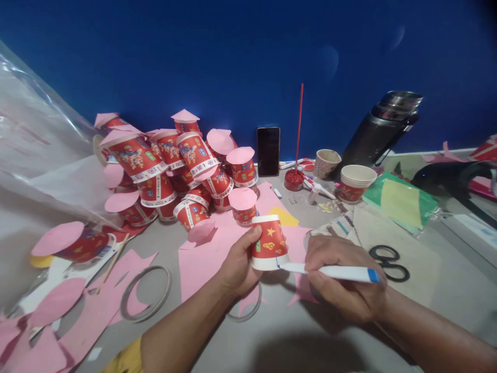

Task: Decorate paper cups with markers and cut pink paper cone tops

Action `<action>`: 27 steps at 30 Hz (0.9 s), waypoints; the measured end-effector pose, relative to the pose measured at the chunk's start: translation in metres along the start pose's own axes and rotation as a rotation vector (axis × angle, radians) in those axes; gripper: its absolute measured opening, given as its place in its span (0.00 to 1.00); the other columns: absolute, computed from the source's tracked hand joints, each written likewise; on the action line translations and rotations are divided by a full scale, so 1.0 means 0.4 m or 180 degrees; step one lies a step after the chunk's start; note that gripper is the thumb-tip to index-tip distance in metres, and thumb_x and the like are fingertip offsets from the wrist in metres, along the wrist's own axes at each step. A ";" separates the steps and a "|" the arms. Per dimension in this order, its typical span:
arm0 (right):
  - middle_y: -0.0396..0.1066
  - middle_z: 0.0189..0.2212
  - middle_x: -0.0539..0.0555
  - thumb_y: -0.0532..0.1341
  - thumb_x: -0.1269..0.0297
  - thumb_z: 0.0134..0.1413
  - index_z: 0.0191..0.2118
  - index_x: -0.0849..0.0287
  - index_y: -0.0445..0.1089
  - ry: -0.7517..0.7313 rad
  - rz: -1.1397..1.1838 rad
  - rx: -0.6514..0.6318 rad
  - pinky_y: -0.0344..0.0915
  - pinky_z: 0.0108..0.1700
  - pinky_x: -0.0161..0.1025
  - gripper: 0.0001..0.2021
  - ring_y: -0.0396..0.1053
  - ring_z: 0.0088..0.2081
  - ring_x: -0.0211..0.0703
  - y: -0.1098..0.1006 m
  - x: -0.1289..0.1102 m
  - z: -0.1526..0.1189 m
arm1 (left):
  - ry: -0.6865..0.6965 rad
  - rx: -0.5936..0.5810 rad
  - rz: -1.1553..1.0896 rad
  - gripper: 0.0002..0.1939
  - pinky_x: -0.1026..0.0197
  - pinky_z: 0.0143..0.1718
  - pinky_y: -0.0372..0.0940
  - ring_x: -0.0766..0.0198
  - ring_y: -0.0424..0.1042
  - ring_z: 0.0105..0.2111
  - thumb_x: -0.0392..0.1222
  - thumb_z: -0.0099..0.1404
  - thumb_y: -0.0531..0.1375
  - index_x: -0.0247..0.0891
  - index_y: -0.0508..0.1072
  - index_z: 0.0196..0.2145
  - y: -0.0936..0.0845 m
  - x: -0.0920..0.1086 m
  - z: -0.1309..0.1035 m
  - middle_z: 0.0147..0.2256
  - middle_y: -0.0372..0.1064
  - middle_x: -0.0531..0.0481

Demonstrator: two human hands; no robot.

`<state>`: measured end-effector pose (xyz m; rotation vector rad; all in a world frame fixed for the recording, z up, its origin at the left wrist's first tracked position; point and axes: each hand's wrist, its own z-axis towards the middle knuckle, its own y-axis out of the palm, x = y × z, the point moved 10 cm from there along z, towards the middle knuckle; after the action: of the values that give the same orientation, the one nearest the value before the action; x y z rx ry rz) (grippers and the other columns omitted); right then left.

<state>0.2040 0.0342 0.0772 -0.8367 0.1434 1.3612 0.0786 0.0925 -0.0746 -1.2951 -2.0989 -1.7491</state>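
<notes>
Your left grip (241,270) clasps the red cup (271,239), apparently bracing its white band (264,263), at six o'clock, against the marker (341,273) your right grip (347,263) pinches from three o'clock.

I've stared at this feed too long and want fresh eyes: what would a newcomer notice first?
Probably the heap of red paper cups, many with pink paper pieces, left of centre before the blue wall. Next, front and centre, the held cup in the left grip, with the white marker in the right grip meeting its white band. The dark flask stands out at right rear.
</notes>
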 end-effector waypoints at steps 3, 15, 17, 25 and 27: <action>0.75 0.24 0.51 0.61 0.75 0.61 0.38 0.55 0.72 -0.0076 -0.0027 0.0075 0.69 0.29 0.40 0.06 0.73 0.24 0.43 -0.001 -0.003 0.002 | 0.0012 0.0077 -0.0028 0.30 0.53 0.45 0.75 0.54 0.80 0.37 0.51 0.55 0.78 0.27 0.81 0.48 -0.004 0.002 -0.003 0.38 0.82 0.39; 0.77 0.27 0.52 0.62 0.76 0.60 0.41 0.57 0.74 -0.0135 -0.0125 0.0364 0.72 0.32 0.41 0.08 0.76 0.27 0.44 -0.018 0.002 -0.011 | 0.0065 0.0159 -0.0059 0.23 0.53 0.44 0.76 0.54 0.81 0.37 0.48 0.59 0.74 0.28 0.82 0.46 -0.017 0.004 0.000 0.39 0.83 0.39; 0.77 0.26 0.52 0.62 0.75 0.61 0.41 0.57 0.74 -0.0169 -0.0157 0.0352 0.72 0.31 0.41 0.07 0.76 0.26 0.44 -0.016 -0.004 -0.007 | 0.0095 0.0173 -0.0035 0.20 0.50 0.47 0.76 0.52 0.82 0.38 0.48 0.61 0.73 0.29 0.82 0.45 -0.019 0.006 0.001 0.38 0.83 0.39; 0.80 0.28 0.52 0.61 0.76 0.62 0.42 0.58 0.73 -0.0411 -0.0235 0.0196 0.73 0.32 0.40 0.07 0.78 0.28 0.43 -0.006 -0.027 0.003 | 0.0004 0.0230 -0.0092 0.22 0.43 0.55 0.75 0.41 0.83 0.46 0.48 0.54 0.77 0.32 0.80 0.42 -0.017 0.001 -0.004 0.40 0.84 0.38; 0.80 0.28 0.53 0.61 0.77 0.61 0.42 0.59 0.73 -0.0419 -0.0269 0.0171 0.73 0.33 0.39 0.07 0.78 0.28 0.43 -0.005 -0.026 0.003 | -0.0011 0.0257 -0.0099 0.23 0.42 0.55 0.74 0.41 0.83 0.46 0.48 0.54 0.77 0.32 0.80 0.42 -0.020 0.000 -0.005 0.40 0.84 0.38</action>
<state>0.2026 0.0268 0.0846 -0.6984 0.0415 1.3228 0.0727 0.0911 -0.0799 -1.2520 -2.1786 -1.6564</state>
